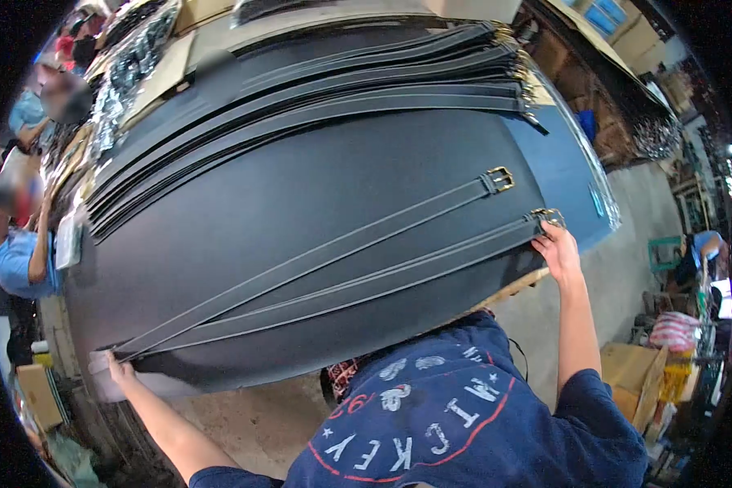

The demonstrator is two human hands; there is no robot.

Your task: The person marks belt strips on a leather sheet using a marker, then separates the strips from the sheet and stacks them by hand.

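Several black leather belts (366,285) stretch across the near side of the table, pulled out between my hands. My right hand (559,250) is closed on their buckle end, next to the gold-coloured buckles (551,216). At the near left corner, my left hand (122,368) is closed on the tip ends. One more black belt (333,248) slants away from that same corner, its gold buckle (500,179) lying farther back on the table. Whether its tip is also within my left fingers is hard to make out.
Rows of stacked black belts (317,98) lie along the far side, buckles to the right. The dark tabletop (431,150) has a blue section (557,163) at right. Several people are at left, one in a blue shirt (26,262). A cardboard box (633,370) stands behind my right arm.
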